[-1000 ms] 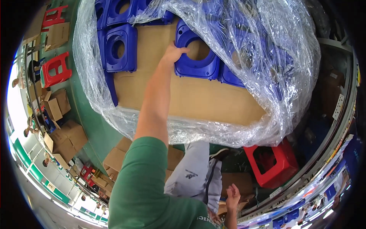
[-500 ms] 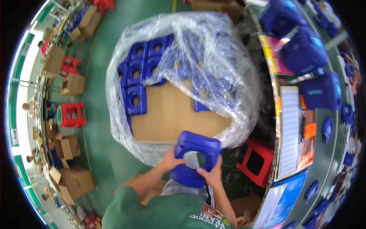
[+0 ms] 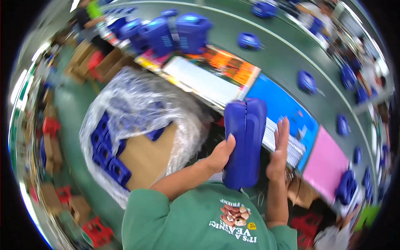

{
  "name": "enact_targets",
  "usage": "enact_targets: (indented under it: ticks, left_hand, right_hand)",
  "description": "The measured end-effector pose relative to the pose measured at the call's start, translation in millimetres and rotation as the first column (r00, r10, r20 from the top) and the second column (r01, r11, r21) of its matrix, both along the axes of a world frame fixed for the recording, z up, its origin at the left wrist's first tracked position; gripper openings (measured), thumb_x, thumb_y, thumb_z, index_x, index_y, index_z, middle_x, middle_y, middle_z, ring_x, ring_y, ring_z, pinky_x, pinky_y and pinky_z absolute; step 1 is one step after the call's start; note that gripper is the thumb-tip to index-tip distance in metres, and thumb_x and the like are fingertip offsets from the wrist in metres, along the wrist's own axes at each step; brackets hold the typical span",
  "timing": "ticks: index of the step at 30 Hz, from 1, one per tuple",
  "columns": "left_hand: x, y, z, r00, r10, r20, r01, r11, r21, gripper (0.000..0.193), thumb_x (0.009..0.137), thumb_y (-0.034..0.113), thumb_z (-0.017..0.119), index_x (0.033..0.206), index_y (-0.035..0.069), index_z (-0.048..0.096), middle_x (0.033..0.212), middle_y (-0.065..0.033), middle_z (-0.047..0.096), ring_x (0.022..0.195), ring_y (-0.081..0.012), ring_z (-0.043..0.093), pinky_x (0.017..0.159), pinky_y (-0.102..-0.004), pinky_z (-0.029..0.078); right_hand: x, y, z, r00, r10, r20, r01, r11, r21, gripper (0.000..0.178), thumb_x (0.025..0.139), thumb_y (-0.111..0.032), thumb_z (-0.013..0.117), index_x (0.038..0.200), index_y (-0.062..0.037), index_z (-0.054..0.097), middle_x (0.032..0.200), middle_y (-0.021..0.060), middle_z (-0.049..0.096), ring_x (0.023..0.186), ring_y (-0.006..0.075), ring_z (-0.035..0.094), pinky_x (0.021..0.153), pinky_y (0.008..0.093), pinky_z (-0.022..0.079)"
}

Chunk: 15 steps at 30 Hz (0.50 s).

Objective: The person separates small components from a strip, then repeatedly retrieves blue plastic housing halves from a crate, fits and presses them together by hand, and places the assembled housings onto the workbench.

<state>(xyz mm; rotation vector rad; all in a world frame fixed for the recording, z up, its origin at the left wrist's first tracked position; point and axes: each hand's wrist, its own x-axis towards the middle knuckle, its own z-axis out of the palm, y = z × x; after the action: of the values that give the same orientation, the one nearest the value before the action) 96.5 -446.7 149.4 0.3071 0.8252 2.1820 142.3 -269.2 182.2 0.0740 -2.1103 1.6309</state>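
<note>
A blue moulded plastic housing (image 3: pixel 245 143) is held up in front of my chest, its narrow side with a long seam facing me. My left hand (image 3: pixel 221 155) grips its left side, thumb on the near face; the other fingers are hidden behind it. To its right, my right hand (image 3: pixel 278 152) is open with fingers stretched upward, seemingly a little apart from the housing. Left of my arms, more blue housings with round holes (image 3: pixel 118 170) lie on a brown cardboard sheet (image 3: pixel 148 158) inside a clear plastic wrap (image 3: pixel 185 143).
Ahead, a workbench carries a blue board (image 3: pixel 285 100), a pink sheet (image 3: pixel 325 164), a white sheet (image 3: pixel 204 77) and several blue housings (image 3: pixel 193 33). Beyond it a green conveyor (image 3: pixel 283 54) bears spaced blue parts. Cardboard boxes (image 3: pixel 302 191) and a red stool (image 3: pixel 96 231) stand around.
My view has swung right, from the wrapped stack toward the workbench. The housing has turned from its holed face to its narrow side, and my right hand has let go of it.
</note>
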Motion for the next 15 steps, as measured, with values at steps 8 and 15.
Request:
enact_targets:
  ticks: [8,15]
  left_hand:
    - [-11.0,124.6,27.8,0.947,-0.263,-0.184,0.237,0.959,-0.155,0.067,0.098,0.05,0.013,0.138,-0.001,0.033,0.133,-0.0127,0.046,0.127,-0.0204,0.039,0.108,-0.0342,0.028]
    - [-15.1,190.4,23.6,0.76,-0.502,-0.414,0.461,0.864,-0.202,0.064,0.099,0.046,0.013,0.144,0.001,0.018,0.146,-0.0124,0.027,0.136,-0.0202,0.024,0.111,-0.0345,0.021]
  right_hand:
    - [49.6,18.3,28.0,0.893,-0.432,-0.123,0.369,0.549,0.75,0.079,0.086,-0.05,0.047,0.138,0.0063,0.03,0.144,0.0272,0.026,0.132,0.0477,0.024,0.107,0.0512,0.023]
    - [26.0,79.8,54.8,0.668,-0.725,-0.168,0.527,0.302,0.794,0.087,0.083,-0.058,0.046,0.138,0.0072,0.028,0.144,0.0273,0.026,0.133,0.0451,0.025,0.107,0.0506,0.022]
